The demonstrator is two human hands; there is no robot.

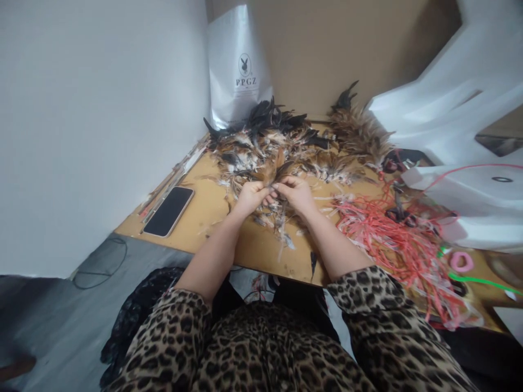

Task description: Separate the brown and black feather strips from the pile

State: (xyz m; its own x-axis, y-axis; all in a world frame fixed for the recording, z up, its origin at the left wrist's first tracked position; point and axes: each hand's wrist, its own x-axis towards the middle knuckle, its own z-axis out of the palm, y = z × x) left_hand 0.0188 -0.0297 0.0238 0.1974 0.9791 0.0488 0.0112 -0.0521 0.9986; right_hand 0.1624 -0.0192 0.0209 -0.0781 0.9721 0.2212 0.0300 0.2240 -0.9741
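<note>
Both my hands meet over the front of a feather pile, fingertips pinched close together. My left hand point(251, 197) is closed on the base of a small bunch of brown and dark feathers point(274, 167), whose tips fan upward and away from me. Against the same quill ends, the thumb and fingers of my right hand point(296, 194) are pressed together. Exactly how each finger grips is too small to make out. Behind and beneath the hands spreads a heap of loose brown, white and black feathers point(253, 144).
A phone point(169, 211) lies at the table's point(196, 223) left edge. A white printed bag point(241, 92) stands behind the feathers. Right of my forearm lies a tangle of red and clear strips point(388, 239), near a pink ring point(461, 262). White sheeting point(445, 98) hangs at right.
</note>
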